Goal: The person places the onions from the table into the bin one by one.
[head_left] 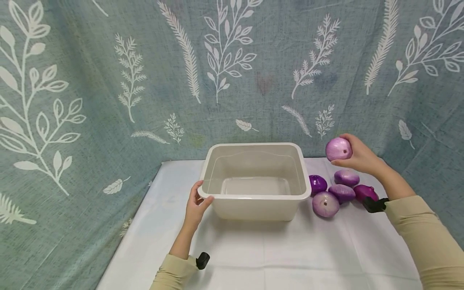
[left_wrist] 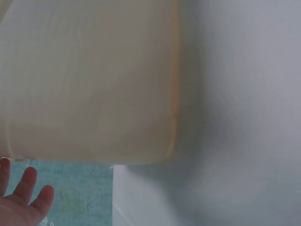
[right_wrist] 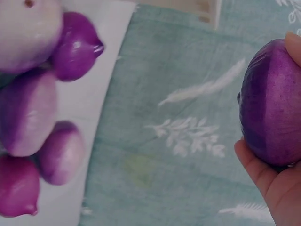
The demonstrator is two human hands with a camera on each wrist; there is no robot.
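A pale beige plastic basin [head_left: 255, 208] stands on the white-covered table. My left hand [head_left: 194, 206] holds its near left rim corner, thumb at the front and fingers round the side. In the left wrist view, fingertips [left_wrist: 29, 176] show beside the basin wall [left_wrist: 89, 84]. My right hand [head_left: 357, 155] grips a purple onion [head_left: 338, 149] in the air, right of the basin. The right wrist view shows this onion [right_wrist: 273, 103] between thumb and fingers. Below it lie several more purple onions [head_left: 325, 204] in a cluster on the table.
A white cloth [head_left: 250, 249] covers the table. Behind and at both sides hangs a green-blue curtain [head_left: 261, 108] with white leaf prints. The onion cluster lies close to the basin's right wall. Both sleeves have a black strap [head_left: 375, 204] at the wrist.
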